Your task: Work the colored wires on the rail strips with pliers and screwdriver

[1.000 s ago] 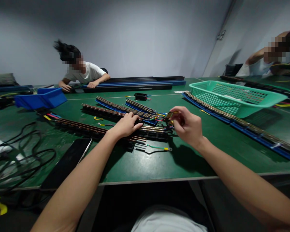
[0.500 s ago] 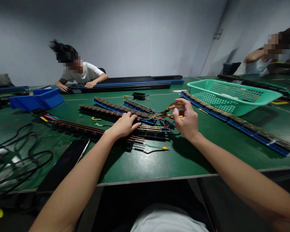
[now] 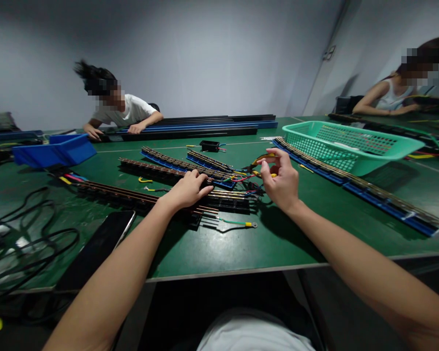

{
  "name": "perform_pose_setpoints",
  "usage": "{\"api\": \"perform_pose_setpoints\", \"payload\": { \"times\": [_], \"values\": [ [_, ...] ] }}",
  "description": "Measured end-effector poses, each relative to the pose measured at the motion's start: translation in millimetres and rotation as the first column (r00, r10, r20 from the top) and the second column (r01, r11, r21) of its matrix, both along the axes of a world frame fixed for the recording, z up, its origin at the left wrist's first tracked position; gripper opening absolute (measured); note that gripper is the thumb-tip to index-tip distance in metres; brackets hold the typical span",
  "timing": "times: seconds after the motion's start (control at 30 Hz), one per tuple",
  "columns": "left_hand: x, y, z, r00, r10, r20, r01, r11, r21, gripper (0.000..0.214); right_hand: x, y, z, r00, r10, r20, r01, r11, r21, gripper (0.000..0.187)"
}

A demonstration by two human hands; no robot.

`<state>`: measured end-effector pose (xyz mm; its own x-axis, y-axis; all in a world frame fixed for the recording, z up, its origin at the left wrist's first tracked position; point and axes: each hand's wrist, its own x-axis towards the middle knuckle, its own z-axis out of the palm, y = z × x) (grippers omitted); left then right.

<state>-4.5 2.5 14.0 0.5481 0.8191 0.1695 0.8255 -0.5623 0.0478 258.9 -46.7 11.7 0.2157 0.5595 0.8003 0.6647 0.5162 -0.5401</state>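
My left hand is over a black rail strip with copper bars, fingers on its far side and thumb on its near side. My right hand grips yellow-handled pliers between thumb and fingers; their dark jaws point left at the strip ends. Coloured wires lie below the jaws, and which one they touch I cannot make out. Blue-based rail strips lie just behind my left hand. In front of it is a green wire with a ring terminal.
A green basket and a long rail strip are on the right. A blue bin, black cables and a phone are on the left. Two people sit across the table; a small black box lies midway.
My hands, the pliers and the strips stay nearly where they were. The person at the far right has lowered an arm from the head to the table.
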Motion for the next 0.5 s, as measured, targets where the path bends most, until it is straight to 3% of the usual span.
{"api": "perform_pose_setpoints", "payload": {
  "times": [0.13,0.23,0.3,0.43,0.5],
  "values": [
    [0.8,-1.1,1.3,1.0,0.007,-0.009,-0.007,1.0,-0.003,0.048,2.9,2.8,-2.1,0.995,0.021,0.099,-0.02,1.0,-0.009,0.029],
    [1.2,-1.7,1.8,1.0,0.01,-0.012,-0.01,1.0,-0.002,0.048,5.4,2.5,-4.2,0.961,0.075,0.265,-0.089,0.995,0.041,0.03],
    [1.4,-1.8,1.7,1.0,0.008,-0.012,-0.008,1.0,0.001,0.047,5.7,1.2,-5.6,0.882,0.117,0.457,-0.178,0.98,0.093,0.03],
    [1.6,-2.1,1.6,1.0,0.015,-0.004,-0.015,1.0,-0.002,0.048,2.3,-1.5,-7.4,0.612,0.178,0.771,-0.354,0.933,0.066,0.029],
    [1.7,-2.4,1.8,1.0,0.016,-0.004,-0.016,1.0,-0.006,0.048,0.3,-1.9,-8.1,0.593,0.193,0.782,-0.371,0.927,0.052,0.03]
  ]
}}
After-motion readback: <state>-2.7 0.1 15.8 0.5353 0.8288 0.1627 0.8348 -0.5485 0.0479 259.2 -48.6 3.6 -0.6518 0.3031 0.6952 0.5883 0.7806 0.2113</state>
